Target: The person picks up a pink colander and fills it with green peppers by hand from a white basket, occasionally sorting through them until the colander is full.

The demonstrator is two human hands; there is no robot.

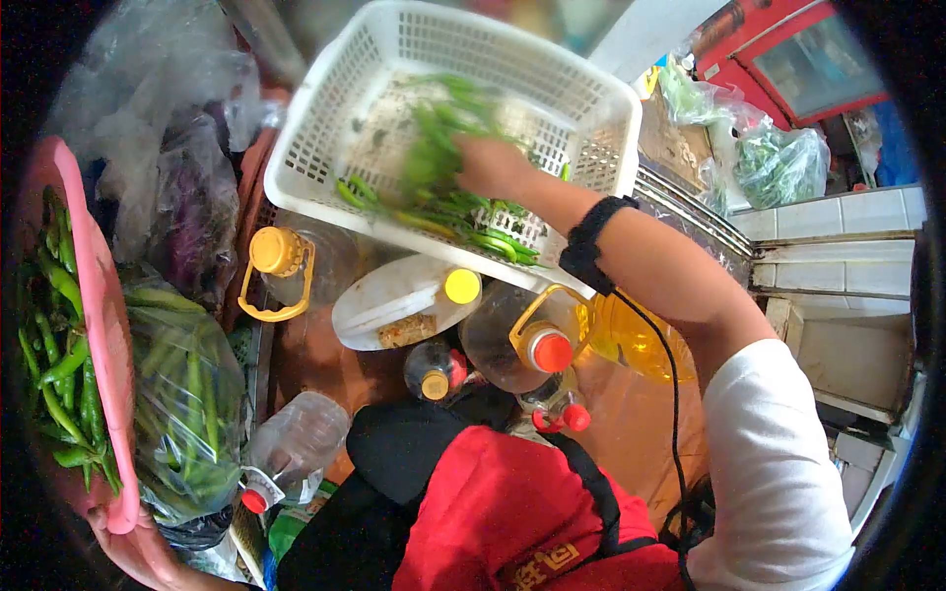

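My right hand (495, 167) is inside a white perforated plastic basket (340, 84), closed round a bunch of long green peppers (439, 148) that are smeared by motion. More green peppers (493, 241) lie along the basket's near side, with small dark bits scattered on its bottom. At the lower left my left hand (128, 542) grips the lower rim of a pink basin (103, 325); most of its fingers are hidden. That basin is tilted in view and holds a heap of green peppers (67, 360).
Below the basket stand a yellow-capped white jug (394, 300), large oil bottles (631, 335), a dark sauce bottle (434, 372) and a clear bottle (301, 433). Bagged green vegetables (187, 404) sit beside the basin. Bagged leafy greens (783, 163) rest on the right counter.
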